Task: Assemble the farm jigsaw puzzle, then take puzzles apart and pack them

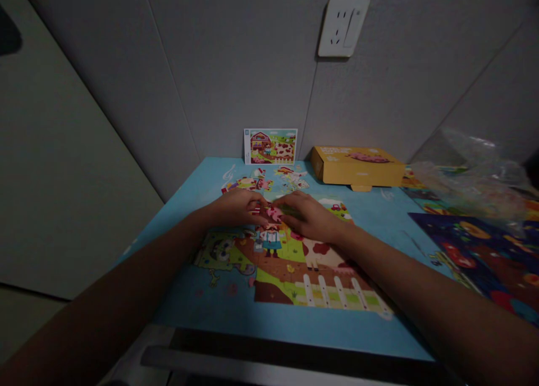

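Observation:
A partly joined farm jigsaw puzzle (290, 274) lies on the blue table, showing a farmer, a cow and a white fence. At its upper left, my left hand (233, 207) and my right hand (311, 216) face each other with curled fingers. Between their fingertips is a puzzle piece (274, 213) with a pink pig on dark red, just above the farmer's head. Both hands grip its edges, low against the puzzle. My fingers hide part of the piece, and my right hand covers some of the cow section.
Loose puzzle pieces (248, 182) lie behind my hands. A farm picture card (272, 147) leans on the wall beside a yellow box (357, 170). To the right are a clear plastic bag (475, 178) and a dark blue picture sheet (471, 246). The blue table (202, 313) ends at the front.

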A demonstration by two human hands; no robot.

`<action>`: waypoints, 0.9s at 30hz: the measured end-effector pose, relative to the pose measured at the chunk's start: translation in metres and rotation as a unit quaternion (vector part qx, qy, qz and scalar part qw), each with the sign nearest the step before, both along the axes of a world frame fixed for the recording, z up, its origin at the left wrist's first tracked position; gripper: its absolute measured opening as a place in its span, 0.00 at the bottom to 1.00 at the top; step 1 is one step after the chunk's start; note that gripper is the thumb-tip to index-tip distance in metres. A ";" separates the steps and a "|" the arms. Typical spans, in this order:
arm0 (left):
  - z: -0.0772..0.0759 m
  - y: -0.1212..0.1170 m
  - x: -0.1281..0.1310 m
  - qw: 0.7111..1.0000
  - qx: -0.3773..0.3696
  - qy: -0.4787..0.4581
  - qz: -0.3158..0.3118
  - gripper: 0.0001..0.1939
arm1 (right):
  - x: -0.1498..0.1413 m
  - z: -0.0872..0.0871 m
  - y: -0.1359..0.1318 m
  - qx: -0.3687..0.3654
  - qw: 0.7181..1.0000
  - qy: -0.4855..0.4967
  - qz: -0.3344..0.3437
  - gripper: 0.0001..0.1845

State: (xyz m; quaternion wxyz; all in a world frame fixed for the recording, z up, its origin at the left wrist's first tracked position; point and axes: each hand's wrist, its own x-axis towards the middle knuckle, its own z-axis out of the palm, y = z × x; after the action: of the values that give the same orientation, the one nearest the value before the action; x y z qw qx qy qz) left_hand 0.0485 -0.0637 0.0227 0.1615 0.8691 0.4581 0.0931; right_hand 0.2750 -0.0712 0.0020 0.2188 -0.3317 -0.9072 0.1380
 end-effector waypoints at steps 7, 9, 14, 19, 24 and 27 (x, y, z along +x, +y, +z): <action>-0.002 0.010 -0.011 0.998 0.026 -0.014 0.054 0.23 | 0.001 -0.004 0.002 0.019 1.000 -0.012 -0.006 0.19; -0.004 0.018 -0.022 0.986 0.078 -0.020 0.148 0.26 | 0.002 -0.005 0.004 0.032 0.999 -0.017 -0.021 0.19; -0.013 0.033 -0.044 0.957 0.096 0.018 0.273 0.41 | 0.008 -0.006 0.012 0.063 0.992 -0.060 -0.093 0.12; -0.019 0.039 -0.046 0.962 0.067 0.024 0.262 0.38 | 0.013 -0.004 0.013 0.073 0.982 -0.078 -0.158 0.15; -0.020 0.040 -0.046 0.962 0.093 -0.013 0.256 0.35 | 0.011 -0.003 0.010 0.077 0.986 -0.046 -0.143 0.14; -0.016 0.037 -0.043 0.957 0.167 -0.080 0.222 0.30 | 0.009 -0.003 0.008 0.080 0.988 -0.027 -0.130 0.15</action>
State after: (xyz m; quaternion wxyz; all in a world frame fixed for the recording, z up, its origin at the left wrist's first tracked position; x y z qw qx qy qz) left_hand 0.0058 -0.0269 0.0069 0.0258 0.7496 0.6034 0.2709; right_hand 0.2840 -0.0632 -0.0006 0.2362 -0.4317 -0.8701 0.0263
